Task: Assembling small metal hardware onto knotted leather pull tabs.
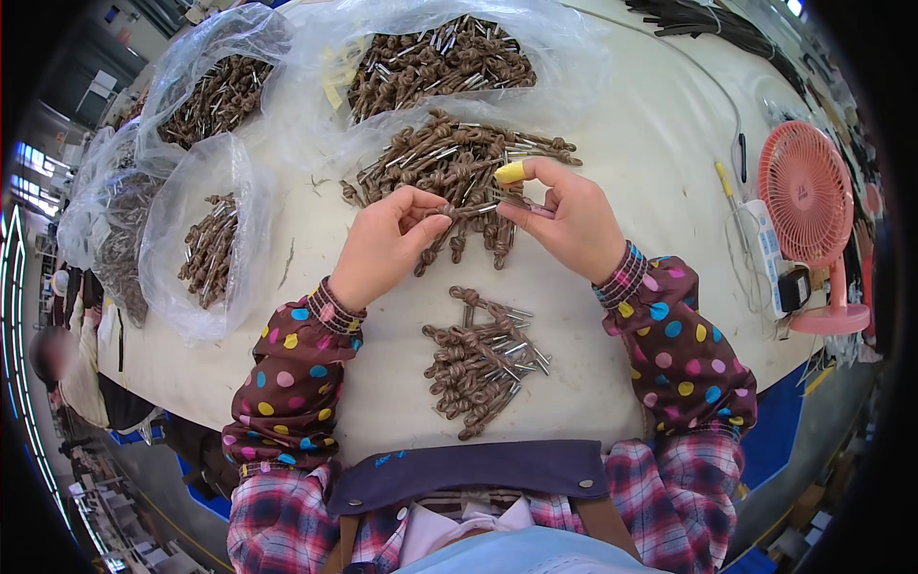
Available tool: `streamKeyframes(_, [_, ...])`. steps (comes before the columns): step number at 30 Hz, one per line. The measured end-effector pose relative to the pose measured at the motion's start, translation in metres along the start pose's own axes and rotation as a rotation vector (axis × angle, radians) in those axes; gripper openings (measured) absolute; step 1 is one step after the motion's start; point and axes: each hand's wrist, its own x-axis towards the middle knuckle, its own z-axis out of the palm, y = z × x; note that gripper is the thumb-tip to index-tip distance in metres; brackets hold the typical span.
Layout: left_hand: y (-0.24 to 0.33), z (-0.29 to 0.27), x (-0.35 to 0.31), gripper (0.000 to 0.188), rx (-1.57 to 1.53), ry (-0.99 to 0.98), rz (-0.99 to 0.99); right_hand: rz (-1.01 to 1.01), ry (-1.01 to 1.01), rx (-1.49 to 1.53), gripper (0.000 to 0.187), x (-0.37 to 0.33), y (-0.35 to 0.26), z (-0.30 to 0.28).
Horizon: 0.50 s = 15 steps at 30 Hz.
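Between my two hands, a brown cord bundle with a knot and a silvery tip (475, 209) is stretched above the table. My left hand (387, 244) is closed, thumb and forefinger pinching its knotted end. At the tip end is my right hand (564, 215), also closed, with a yellow wrap on one finger. A small, thin metal tool (518, 200), perhaps thread snips, shows between its fingers, its shape partly hidden. Just beyond both hands lies a large pile of knotted brown cords (445, 158). Nearer to me is a smaller pile of cords (478, 359), their metal tips mostly pointing right.
Clear plastic bags of brown cords stand at the back (440, 67), back left (215, 100) and left (210, 249). On the right are a pink fan (806, 196), a white power strip (765, 253) and a yellow-handled tool (724, 179). Dark strips (703, 21) lie at the far right.
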Motion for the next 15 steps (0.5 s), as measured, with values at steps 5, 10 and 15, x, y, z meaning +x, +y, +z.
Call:
streamKeyframes(5, [0.011, -0.011, -0.011, 0.024, -0.438, -0.138, -0.113, -0.049, -0.063, 0.134, 0.028, -0.006, -0.002, 0.012])
streamKeyframes(10, [0.007, 0.001, -0.012, 0.023, -0.27, -0.113, -0.056, 0.052, -0.113, 0.009, 0.018, -0.011, -0.017, 0.004])
streamKeyframes(15, [0.015, 0.011, -0.014, 0.018, 0.36, 0.238, 0.467, 0.141, -0.121, 0.125, 0.02, -0.015, 0.0, 0.013])
